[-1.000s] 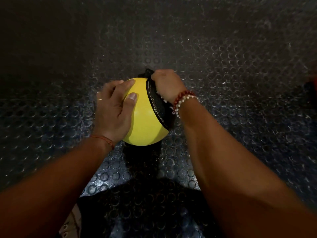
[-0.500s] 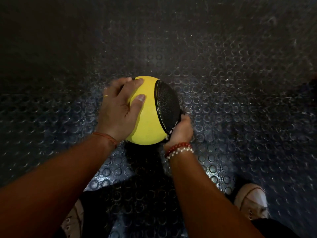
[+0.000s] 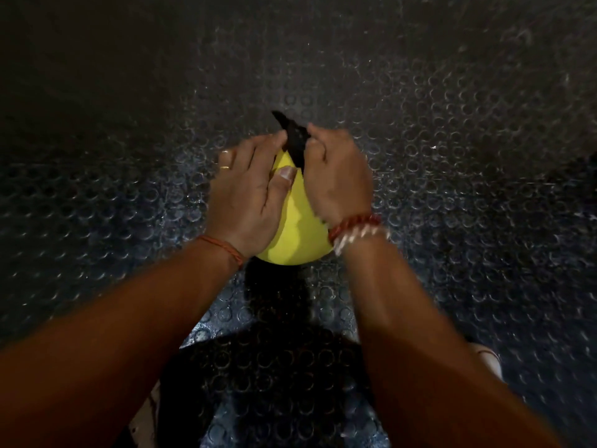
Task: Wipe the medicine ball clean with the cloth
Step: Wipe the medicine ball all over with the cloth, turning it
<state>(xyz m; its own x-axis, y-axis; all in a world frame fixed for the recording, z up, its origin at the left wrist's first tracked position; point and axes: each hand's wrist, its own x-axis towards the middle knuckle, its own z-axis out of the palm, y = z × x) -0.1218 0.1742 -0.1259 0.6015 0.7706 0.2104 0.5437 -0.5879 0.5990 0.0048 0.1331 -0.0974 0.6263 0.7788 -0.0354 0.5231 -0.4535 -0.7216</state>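
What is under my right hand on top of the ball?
A black cloth pokes out beyond the fingers of the right hand, at the top of the yellow medicine ball. The hand covers the rest of the cloth and the ball's surface beneath it.

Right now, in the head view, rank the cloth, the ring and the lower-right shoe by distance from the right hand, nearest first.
1. Cloth: gripped in the right hand, at the ball's top.
2. Ring: on the left hand, which holds the ball's other side.
3. Shoe: lower right, beside the right forearm.
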